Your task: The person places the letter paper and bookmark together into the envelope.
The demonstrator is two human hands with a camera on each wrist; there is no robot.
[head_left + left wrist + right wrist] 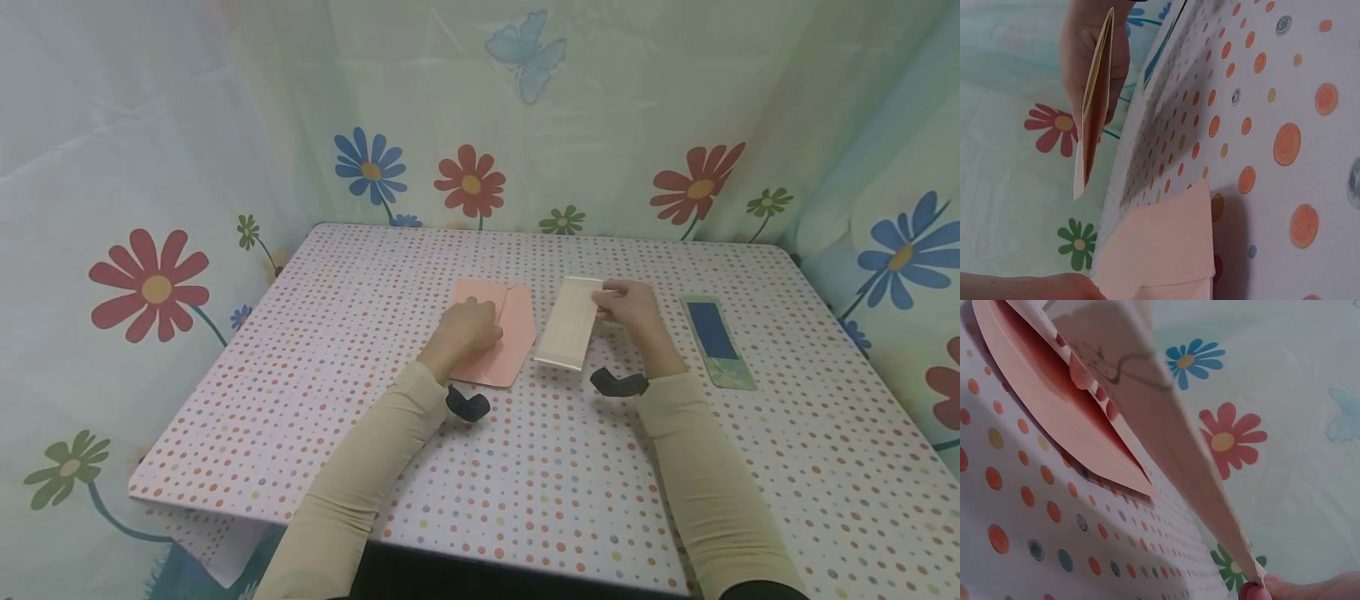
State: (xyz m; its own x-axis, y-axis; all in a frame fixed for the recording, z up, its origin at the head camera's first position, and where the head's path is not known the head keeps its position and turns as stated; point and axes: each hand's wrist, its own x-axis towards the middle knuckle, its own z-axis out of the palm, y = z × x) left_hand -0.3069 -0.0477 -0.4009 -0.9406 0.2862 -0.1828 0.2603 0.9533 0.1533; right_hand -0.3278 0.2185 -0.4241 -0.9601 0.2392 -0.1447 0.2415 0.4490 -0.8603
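In the head view, a pink paper envelope (pixel 517 337) lies near the middle of the table. My left hand (pixel 467 327) grips its near-left part with curled fingers, and the right wrist view shows the envelope's mouth (pixel 1054 394) gaping. To the right, my right hand (pixel 632 310) pinches the upper right edge of a long cream folded paper (pixel 570 323), tilted and raised off the table. Seen edge-on in the left wrist view, this folded paper (pixel 1092 106) has parted layers. Dark drawn lines mark its face in the right wrist view.
A narrow green card with a dark blue panel (pixel 714 337) lies right of my right hand. The dotted tablecloth (pixel 300 400) covers the table up to a flowered curtain (pixel 600 125) behind it. Black wrist mounts (pixel 618 383) stick out beside both wrists.
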